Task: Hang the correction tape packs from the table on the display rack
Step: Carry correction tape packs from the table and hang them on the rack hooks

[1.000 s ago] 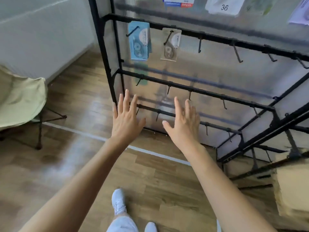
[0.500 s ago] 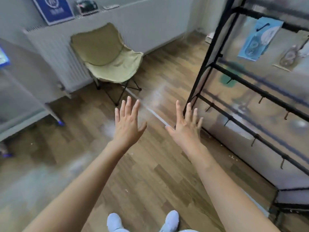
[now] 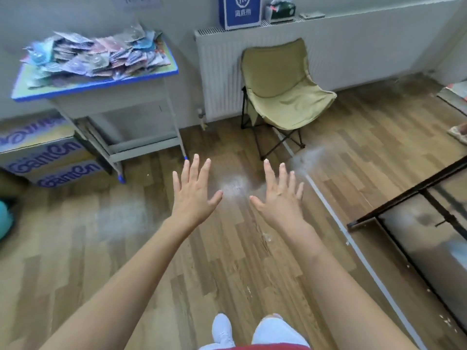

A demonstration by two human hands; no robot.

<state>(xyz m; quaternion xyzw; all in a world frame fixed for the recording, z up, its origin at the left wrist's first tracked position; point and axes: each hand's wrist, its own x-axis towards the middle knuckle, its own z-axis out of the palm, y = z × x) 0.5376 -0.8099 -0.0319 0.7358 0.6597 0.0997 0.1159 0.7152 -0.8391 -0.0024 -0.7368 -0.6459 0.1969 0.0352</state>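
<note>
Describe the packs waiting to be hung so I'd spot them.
Against the far wall, upper left, stands a blue-edged table. The correction tape packs are the jumbled colourful heap on top; the cardboard boxes beside it sit lower.

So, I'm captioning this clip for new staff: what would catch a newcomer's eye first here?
The left hand and right hand spread open and empty mid-frame above the wood floor. Upper left, a heap of correction tape packs covers the blue-edged table; a khaki folding chair stands by the radiator.

A blue-edged table (image 3: 121, 80) by the wall carries a loose heap of correction tape packs (image 3: 93, 56).
</note>
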